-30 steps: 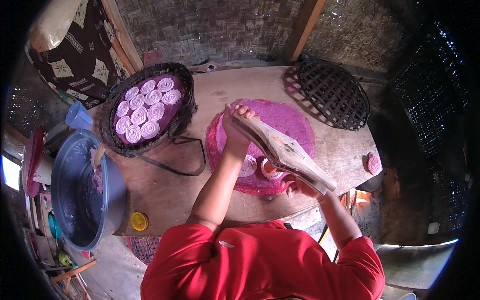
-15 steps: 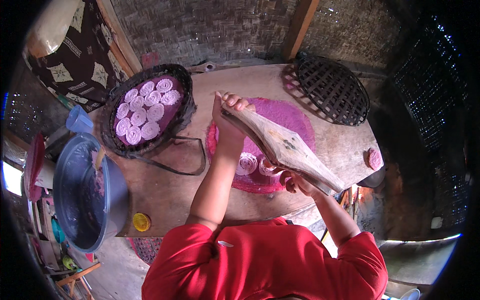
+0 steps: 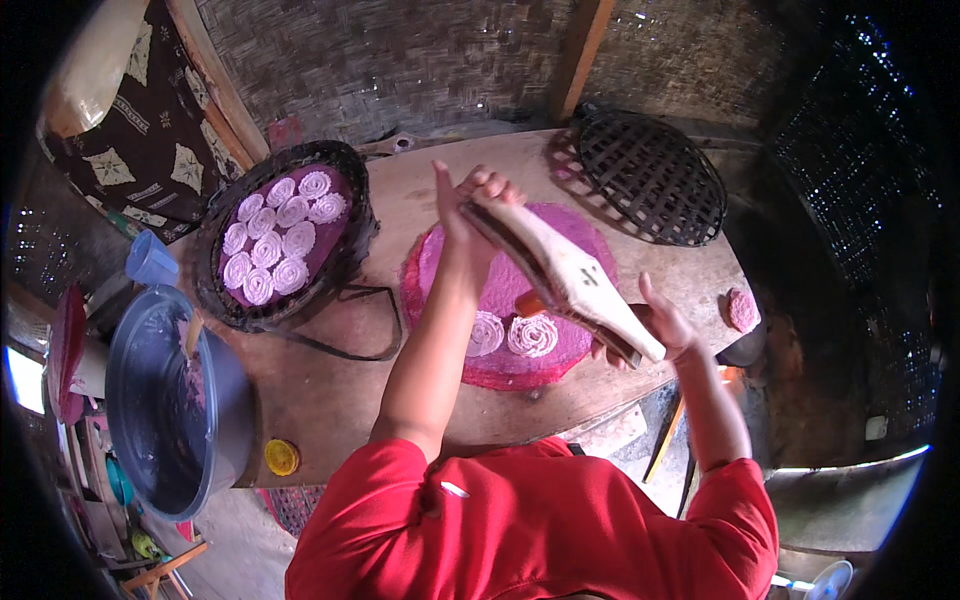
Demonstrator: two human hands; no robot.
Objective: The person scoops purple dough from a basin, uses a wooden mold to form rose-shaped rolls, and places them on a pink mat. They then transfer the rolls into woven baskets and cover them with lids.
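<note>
A long pale wooden press (image 3: 580, 275), with hinged-looking halves, slants across the table from upper left to lower right. My left hand (image 3: 478, 200) is wrapped round its upper end, thumb sticking up. At the lower end my right hand (image 3: 668, 325) has its fingers beneath the wood and its thumb raised apart. An orange-brown tube (image 3: 530, 303) juts from the press's underside. Below it lies a round pink mat (image 3: 500, 374), carrying a pale pink noodle-like swirl (image 3: 532, 337) and another swirl (image 3: 486, 333) to its left. The press hides part of the mat.
An oval black basket (image 3: 368, 210) with several swirls on a purple mat stands at left. Nearer are a dark blue basin (image 3: 238, 415), a blue jug (image 3: 152, 258) and a yellow lid (image 3: 282, 457). A woven black basket (image 3: 650, 175) and pink lump (image 3: 741, 310) are at right.
The press has turned, its lower end shifting up and left. My right hand has moved up and right, its thumb now spread. The right-hand swirl shows more fully.
</note>
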